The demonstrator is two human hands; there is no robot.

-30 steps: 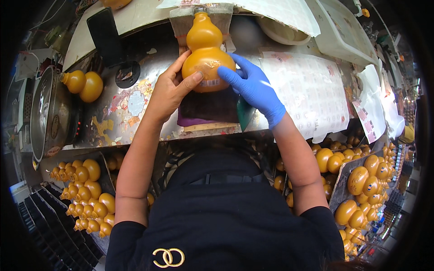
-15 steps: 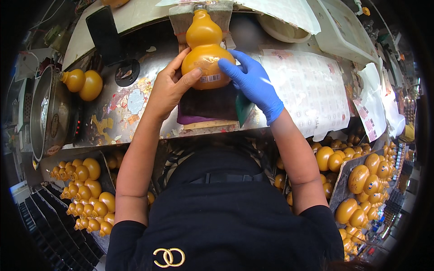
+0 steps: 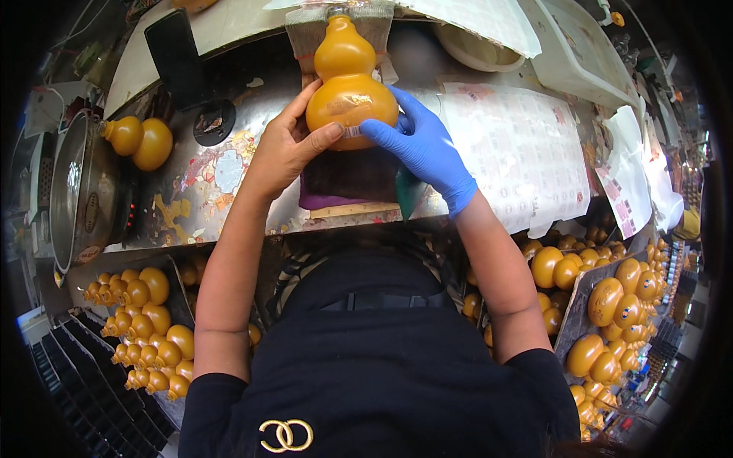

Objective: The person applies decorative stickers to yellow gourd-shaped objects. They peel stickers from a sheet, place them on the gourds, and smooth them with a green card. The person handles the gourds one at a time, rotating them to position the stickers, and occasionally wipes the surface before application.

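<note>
A glossy amber gourd-shaped bottle (image 3: 347,95) lies with its neck pointing away from me, its round base toward me. My bare left hand (image 3: 286,149) grips the base from the left, thumb at its lower edge. From the right, my right hand (image 3: 427,145) in a blue glove holds the same base, thumb pressed on a small white barcode label (image 3: 353,131). Beyond the bottle, its neck rests by a greyish cloth pad (image 3: 300,38). Under its near end are a dark block (image 3: 347,175) and a purple cloth (image 3: 324,202).
Printed label sheets (image 3: 519,153) cover the bench at right. A metal pan (image 3: 76,191) and another gourd bottle (image 3: 145,141) stand at left, near a phone on a stand (image 3: 174,57). Crates of gourd bottles (image 3: 153,328) flank me below. A white tub (image 3: 584,57) sits back right.
My right thumb has slid down and left from the bottle's side onto the label, covering its right part. The bottle and my left hand have barely moved.
</note>
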